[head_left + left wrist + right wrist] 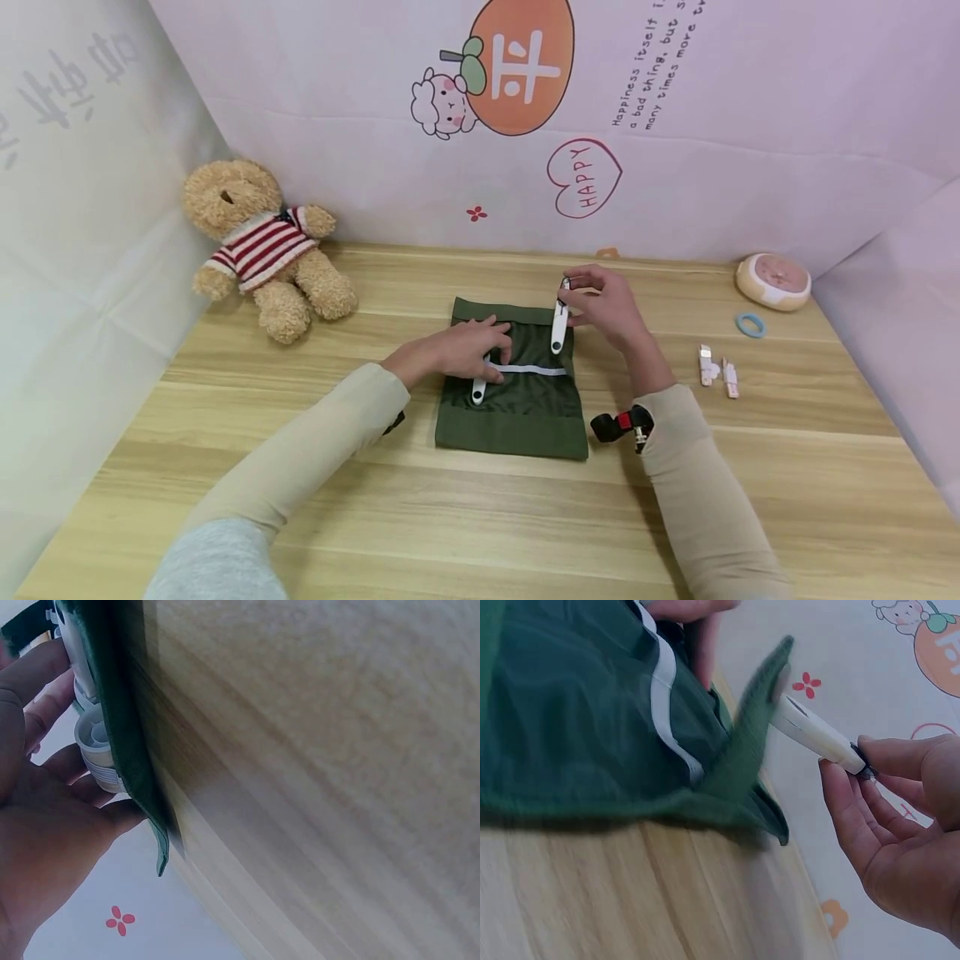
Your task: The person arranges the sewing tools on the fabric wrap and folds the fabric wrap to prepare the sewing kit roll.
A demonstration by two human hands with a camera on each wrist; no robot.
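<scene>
A dark green fabric pouch [510, 433] lies unfolded on the table, with a white elastic band [532, 369] across its middle. My right hand [609, 310] pinches a slim white tool [559, 329] by its dark end, over the pouch's right side; in the right wrist view its far end passes behind a raised green flap [742, 742]. My left hand [461, 350] rests over the pouch's left part, fingers spread. Below it shows a second white tool [478, 393] with a dark dot, partly covered. The left wrist view shows a pale ringed cylinder [101, 757] beside the fingers.
A teddy bear [266, 250] in a striped shirt sits at the back left. On the right are a round cream-and-pink object [774, 282], a light blue ring [750, 325] and two small white-and-pink pieces [706, 365]. A printed cloth [360, 167] hangs behind the table.
</scene>
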